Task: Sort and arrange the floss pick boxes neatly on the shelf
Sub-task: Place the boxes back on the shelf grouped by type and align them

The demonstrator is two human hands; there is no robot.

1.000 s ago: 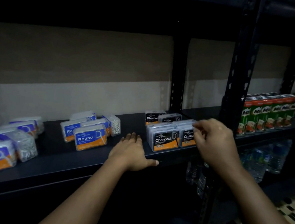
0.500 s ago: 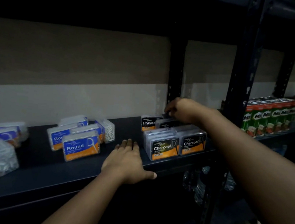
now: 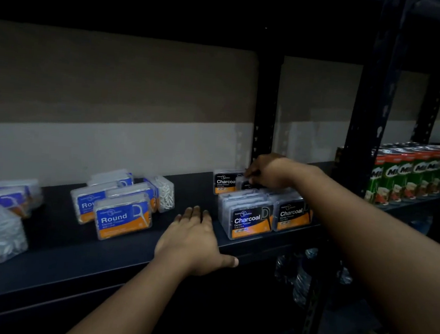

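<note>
My left hand [image 3: 194,240] lies flat, fingers spread, on the shelf [image 3: 78,255]. My right hand [image 3: 266,171] pinches a rear Charcoal box [image 3: 248,184], behind two front Charcoal boxes [image 3: 251,217].

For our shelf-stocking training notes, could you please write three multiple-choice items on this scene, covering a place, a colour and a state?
1. Where does the left hand rest?
A. On the shelf's front edge, between the Round and Charcoal boxes
B. On the drink cartons
C. On a Round box

2. What colour is the main label panel on the front Round box?
A. Black
B. Blue
C. Green

3. What is the right hand doing?
A. Hanging idle
B. Lying flat on the shelf
C. Reaching to a rear Charcoal box, fingers curled on it

Answers: 1 A, its palm lies on bare shelf between the groups; 2 B, blue above an orange band; 3 C, its fingers curl over that box.
</note>
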